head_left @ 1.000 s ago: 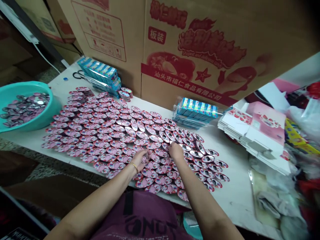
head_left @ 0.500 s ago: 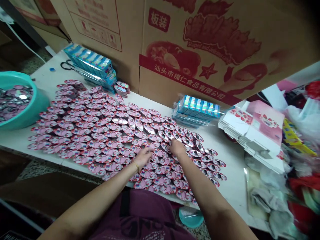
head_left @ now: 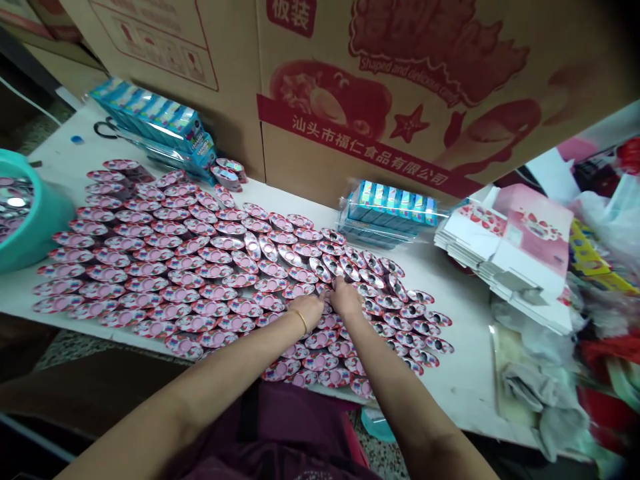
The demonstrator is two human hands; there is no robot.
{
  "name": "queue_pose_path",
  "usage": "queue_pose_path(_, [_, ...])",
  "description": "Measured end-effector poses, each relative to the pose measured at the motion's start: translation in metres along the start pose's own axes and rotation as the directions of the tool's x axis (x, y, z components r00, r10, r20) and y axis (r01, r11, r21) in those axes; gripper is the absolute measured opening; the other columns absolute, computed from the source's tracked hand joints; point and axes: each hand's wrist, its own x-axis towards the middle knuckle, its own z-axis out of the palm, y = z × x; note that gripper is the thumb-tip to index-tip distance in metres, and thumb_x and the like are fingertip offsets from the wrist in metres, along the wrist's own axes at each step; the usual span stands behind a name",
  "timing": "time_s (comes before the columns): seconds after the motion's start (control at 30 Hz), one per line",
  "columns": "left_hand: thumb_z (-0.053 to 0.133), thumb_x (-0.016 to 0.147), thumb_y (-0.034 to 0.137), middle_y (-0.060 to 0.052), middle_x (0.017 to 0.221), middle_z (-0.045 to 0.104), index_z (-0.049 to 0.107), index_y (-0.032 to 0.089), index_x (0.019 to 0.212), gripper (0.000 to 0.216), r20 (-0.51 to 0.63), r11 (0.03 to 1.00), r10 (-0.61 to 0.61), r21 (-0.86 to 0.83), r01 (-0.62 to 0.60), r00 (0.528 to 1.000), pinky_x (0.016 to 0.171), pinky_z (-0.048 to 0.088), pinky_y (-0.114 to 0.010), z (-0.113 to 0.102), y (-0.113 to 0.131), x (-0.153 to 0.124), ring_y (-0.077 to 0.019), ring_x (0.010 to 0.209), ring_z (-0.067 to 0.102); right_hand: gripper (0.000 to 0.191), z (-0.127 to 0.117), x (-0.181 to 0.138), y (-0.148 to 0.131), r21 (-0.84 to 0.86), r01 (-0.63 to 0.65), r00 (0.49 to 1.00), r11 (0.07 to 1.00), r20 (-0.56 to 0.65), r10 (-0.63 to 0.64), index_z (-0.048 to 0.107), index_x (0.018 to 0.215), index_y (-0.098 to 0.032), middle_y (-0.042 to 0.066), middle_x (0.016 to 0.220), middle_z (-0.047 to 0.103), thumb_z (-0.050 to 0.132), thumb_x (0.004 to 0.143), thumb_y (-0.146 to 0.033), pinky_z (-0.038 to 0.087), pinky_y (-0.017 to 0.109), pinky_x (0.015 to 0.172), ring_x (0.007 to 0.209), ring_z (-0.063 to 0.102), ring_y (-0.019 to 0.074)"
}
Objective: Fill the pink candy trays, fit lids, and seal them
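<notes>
Many small pink oval cups with strawberry foil lids [head_left: 200, 267] lie in overlapping rows across the white table [head_left: 465, 373]. My left hand [head_left: 310, 308], with a thin gold bracelet at the wrist, rests on the cups near the middle, fingers curled down among them. My right hand [head_left: 345, 298] is right beside it, almost touching, fingertips pinched at one cup [head_left: 327, 288] between the two hands. Both hands are seen from the back, so the fingertips are mostly hidden.
A teal basin [head_left: 30, 227] with more cups stands at the left edge. Large cardboard cartons [head_left: 380, 100] wall the back. Blue packs [head_left: 390, 207] [head_left: 160, 127], black scissors [head_left: 105, 128], flat pink-white boxes [head_left: 515, 253] and crumpled bags [head_left: 550, 393] lie around.
My left hand has slid to the right until it meets my right hand over the cups. The view has shifted right, so the basin is now at the edge.
</notes>
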Motion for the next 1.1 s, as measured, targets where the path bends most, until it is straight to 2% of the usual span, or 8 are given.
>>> queue_pose_path(0.3, [0.055,0.065,0.014,-0.011,0.066,0.059,0.059,0.014,0.085,0.020,-0.028,0.983,-0.030,-0.182,0.025,0.999,0.072,0.037,-0.033,-0.002,0.001,0.011,-0.0260,0.079,0.055,0.040,-0.006,-0.005,0.000,0.197,-0.016,1.000,0.980,-0.020,0.020,0.048,0.106,-0.017,0.011,0.092,0.060,0.055,0.072,-0.035,0.040,0.029,0.072,0.088,0.055,0.0214])
queue_pose_path(0.43, [0.041,0.076,0.039,-0.002,0.055,0.052,0.055,0.017,0.089,0.029,-0.054,0.819,-0.110,-0.571,0.060,0.992,0.049,0.035,-0.023,0.003,-0.001,-0.019,-0.0138,0.051,0.051,0.028,0.014,-0.059,0.011,0.530,0.324,0.936,0.784,-0.300,-0.184,0.052,0.103,-0.021,0.004,0.086,0.060,0.047,0.079,-0.033,0.040,0.026,0.071,0.079,0.054,0.0153])
queue_pose_path(0.5, [0.033,0.076,0.053,0.001,0.049,0.046,0.052,0.015,0.082,0.043,0.083,0.485,-0.228,-0.854,0.187,0.970,0.039,0.026,-0.019,0.016,0.001,-0.037,-0.0081,0.037,0.039,0.029,0.029,-0.088,0.015,0.592,0.521,0.851,0.615,-0.417,-0.319,0.053,0.104,-0.022,0.004,0.093,0.058,0.051,0.077,-0.032,0.039,0.025,0.073,0.083,0.052,0.0142])
queue_pose_path(0.57, [0.034,0.071,0.061,0.004,0.045,0.040,0.049,0.015,0.073,0.048,0.269,0.221,-0.268,-0.917,0.331,0.925,0.034,0.018,-0.017,0.030,0.005,-0.053,-0.0052,0.032,0.030,0.031,0.041,-0.112,0.020,0.580,0.601,0.799,0.549,-0.438,-0.412,0.054,0.103,-0.024,0.003,0.094,0.057,0.056,0.074,-0.032,0.038,0.024,0.074,0.086,0.051,0.0141])
queue_pose_path(0.8, [0.036,0.071,0.061,0.004,0.045,0.043,0.048,0.016,0.080,0.047,0.686,0.165,0.130,-0.727,0.666,0.716,0.032,0.008,-0.014,0.054,0.027,-0.075,-0.0015,0.029,0.020,0.018,0.058,-0.151,0.060,0.377,0.706,0.707,0.599,-0.321,-0.631,0.058,0.092,-0.019,0.005,0.088,0.058,0.052,0.077,-0.026,0.037,0.024,0.076,0.086,0.050,0.0147])
queue_pose_path(0.9, [0.037,0.073,0.058,0.001,0.053,0.052,0.047,0.016,0.089,0.046,0.705,0.185,0.140,-0.709,0.681,0.696,0.032,0.009,-0.013,0.059,0.040,-0.073,-0.0007,0.030,0.021,0.017,0.069,-0.166,0.087,0.466,0.596,0.803,0.655,-0.365,-0.471,0.058,0.089,-0.018,0.004,0.086,0.059,0.044,0.080,-0.023,0.038,0.022,0.073,0.082,0.052,0.0128])
queue_pose_path(1.0, [0.036,0.075,0.055,-0.009,0.074,0.061,0.044,0.016,0.100,0.047,0.697,0.165,0.126,-0.716,0.678,0.706,0.032,0.010,-0.013,0.064,0.050,-0.070,0.0002,0.031,0.021,0.024,0.084,-0.179,0.133,0.639,0.247,0.952,0.728,-0.299,-0.061,0.058,0.083,-0.017,0.001,0.072,0.060,0.035,0.083,-0.024,0.039,0.020,0.063,0.066,0.053,0.0108])
queue_pose_path(1.1, [0.042,0.075,0.050,-0.013,0.080,0.062,0.045,0.015,0.099,0.043,0.668,0.136,0.090,-0.743,0.655,0.739,0.032,0.010,-0.012,0.070,0.054,-0.067,0.0008,0.032,0.022,0.032,0.087,-0.179,0.186,0.612,-0.132,0.949,0.780,-0.150,0.278,0.060,0.081,-0.016,0.003,0.067,0.061,0.031,0.084,-0.030,0.039,0.020,0.061,0.063,0.055,0.0122])
